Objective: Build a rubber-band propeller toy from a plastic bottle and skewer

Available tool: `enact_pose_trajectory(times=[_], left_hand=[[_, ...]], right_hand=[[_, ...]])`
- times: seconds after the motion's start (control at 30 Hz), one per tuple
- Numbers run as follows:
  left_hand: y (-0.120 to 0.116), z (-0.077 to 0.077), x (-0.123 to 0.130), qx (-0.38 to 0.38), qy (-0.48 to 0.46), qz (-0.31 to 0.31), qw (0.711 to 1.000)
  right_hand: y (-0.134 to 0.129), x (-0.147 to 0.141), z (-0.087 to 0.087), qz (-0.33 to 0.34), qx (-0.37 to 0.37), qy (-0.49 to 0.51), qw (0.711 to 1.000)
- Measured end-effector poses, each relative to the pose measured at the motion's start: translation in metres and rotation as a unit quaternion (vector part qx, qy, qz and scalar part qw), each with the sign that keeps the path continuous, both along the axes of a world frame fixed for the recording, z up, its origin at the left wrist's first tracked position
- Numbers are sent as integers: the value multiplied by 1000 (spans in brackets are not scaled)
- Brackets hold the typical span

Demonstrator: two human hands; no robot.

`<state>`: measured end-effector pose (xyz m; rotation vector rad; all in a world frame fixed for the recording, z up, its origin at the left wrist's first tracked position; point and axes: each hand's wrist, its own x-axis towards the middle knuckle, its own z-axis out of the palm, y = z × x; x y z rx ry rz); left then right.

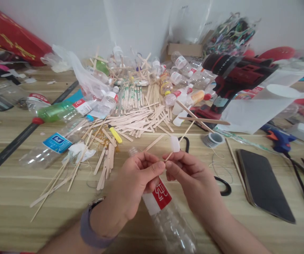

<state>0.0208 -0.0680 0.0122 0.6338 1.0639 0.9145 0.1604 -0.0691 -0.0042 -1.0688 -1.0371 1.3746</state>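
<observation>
Skewer [186, 132]: pinched at its near end, where the fingertips of your left hand [138, 176] and right hand [194, 176] come together; it slants up and away to the right.
White cap [175, 144]: just beyond your right fingertips, on the skewer (it looks threaded, though the hole itself is hidden).
Crossed sticks [198, 120]: past the cap, at the skewer's far end, one wooden strip lying across the other; you can't tell from here how firmly they are joined.
Progress: the cap and the cross look in place on the skewer, while your bottle isn't joined to them; whether anything else is left doesn't show.
Clear bottle [178, 225]: lies beneath your hands, neck beyond your left hand, base toward you; whether your fingers touch it is unclear.
Loose craft sticks [136, 121]: heaped ahead of your hands, separate from the piece you hold.
Drill [236, 70]: beyond your right hand, upright on its base.
Phone [264, 185]: flat on the table [6, 211], right of your right hand.
</observation>
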Motion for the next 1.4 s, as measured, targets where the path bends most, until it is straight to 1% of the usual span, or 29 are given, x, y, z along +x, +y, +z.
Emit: enact_pose_trajectory(times=[0.17, 0.3, 0.5, 0.57, 0.7, 0.73, 0.87, 0.93, 1.13, 1.27, 1.4], left_hand=[[-1, -1, -1, 15, 0, -25, 1000], [-1, -1, -1, 35, -8, -17, 999], [0, 1, 1, 30, -4, -2, 1000], [0, 2, 1, 21, 2, -3, 1000], [0, 4, 2, 16, -2, -10, 1000], [-1, 4, 3, 16, 0, -11, 1000], [-2, 3, 4, 8, 18, -17, 1000], [-2, 2, 3, 9, 17, -29, 999], [-1, 2, 2, 27, 28, -62, 997], [-1, 4, 2, 17, 5, -63, 998], [-2, 2, 1, 8, 0, -59, 998]], right_hand=[[0, 0, 1, -4, 40, -13, 999], [0, 0, 2, 0, 66, -30, 997], [1, 3, 0, -1, 82, -47, 996], [1, 4, 1, 7, 72, -35, 997], [1, 5, 4, 44, 9, -7, 999], [1, 6, 5, 44, -3, 0, 999], [5, 8, 6, 10, -34, 42, 998], [6, 9, 6, 8, -42, 48, 998], [6, 10, 3, 57, -24, 0, 998], [5, 11, 2, 57, -2, -24, 998], [4, 13, 1, 63, 3, -15, 998]])
